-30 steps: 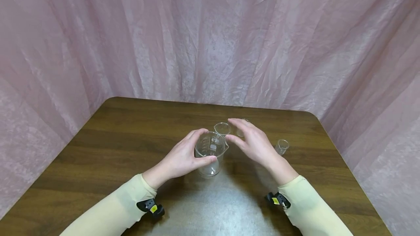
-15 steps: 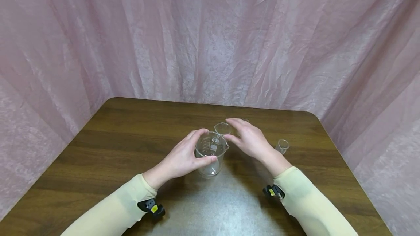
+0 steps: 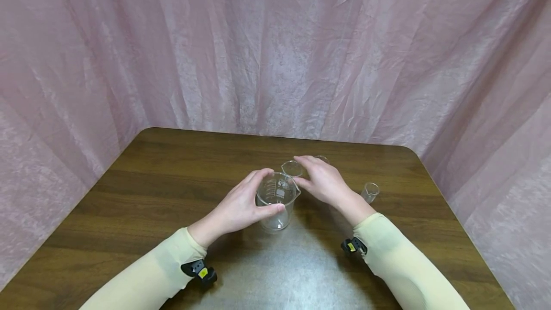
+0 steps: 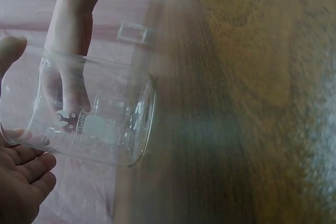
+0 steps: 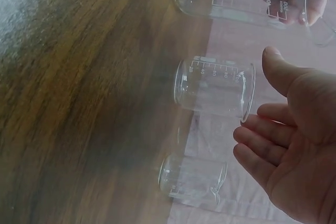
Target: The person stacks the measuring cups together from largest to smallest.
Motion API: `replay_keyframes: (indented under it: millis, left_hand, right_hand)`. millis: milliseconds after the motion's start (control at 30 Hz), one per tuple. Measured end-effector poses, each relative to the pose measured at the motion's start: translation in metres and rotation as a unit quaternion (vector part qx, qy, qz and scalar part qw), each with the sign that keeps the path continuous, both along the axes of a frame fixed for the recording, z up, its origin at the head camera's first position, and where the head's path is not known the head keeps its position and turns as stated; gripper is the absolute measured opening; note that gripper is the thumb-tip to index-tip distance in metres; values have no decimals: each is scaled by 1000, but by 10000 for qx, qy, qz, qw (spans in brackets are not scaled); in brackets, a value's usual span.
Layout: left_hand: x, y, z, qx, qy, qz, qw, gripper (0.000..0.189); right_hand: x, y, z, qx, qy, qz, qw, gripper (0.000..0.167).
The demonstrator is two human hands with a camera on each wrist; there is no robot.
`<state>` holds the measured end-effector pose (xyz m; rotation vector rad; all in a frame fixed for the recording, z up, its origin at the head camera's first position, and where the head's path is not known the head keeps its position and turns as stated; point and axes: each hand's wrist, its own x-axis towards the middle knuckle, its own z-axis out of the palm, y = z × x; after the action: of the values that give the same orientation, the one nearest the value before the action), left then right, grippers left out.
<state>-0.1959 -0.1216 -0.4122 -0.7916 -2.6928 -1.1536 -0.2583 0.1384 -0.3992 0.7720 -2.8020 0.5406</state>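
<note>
My left hand [image 3: 243, 204] grips a large clear glass beaker [image 3: 275, 214] near its rim, thumb on the near side and fingers on the far left. White graduations mark its wall, and its spout points right. Behind it and to the right stands a smaller glass beaker [image 3: 291, 168], upright. At that beaker's right side is my right hand [image 3: 323, 181], thumb and fingers spread. The right wrist view shows the smaller beaker [image 5: 212, 85] with its scale, my thumb and fingers [image 5: 268, 132] right at its rim with a gap between them.
Another small beaker [image 3: 322, 158] stands behind my right hand, partly hidden by it. Farther right, the smallest beaker [image 3: 370, 193] stands beside my right wrist. The brown wooden table [image 3: 172, 166] ends at the back before a pink curtain [image 3: 275, 61].
My right hand has moved a little left, closer round the smaller beaker's rim. The left hand and the large beaker have stayed in place.
</note>
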Motion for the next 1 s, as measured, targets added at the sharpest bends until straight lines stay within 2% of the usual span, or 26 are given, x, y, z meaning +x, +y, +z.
replay_keyframes:
  millis: [500, 1000]
  left_hand:
    - [-3, -1, -1, -56, -50, 46, 10000, 86]
    - [-3, -1, -1, -66, -132, 48, 9999, 86]
  right_hand:
    - [-12, -8, -4, 518, -154, -196, 9983, 74]
    - [-17, -10, -11, 368, -137, -296, 9988, 65]
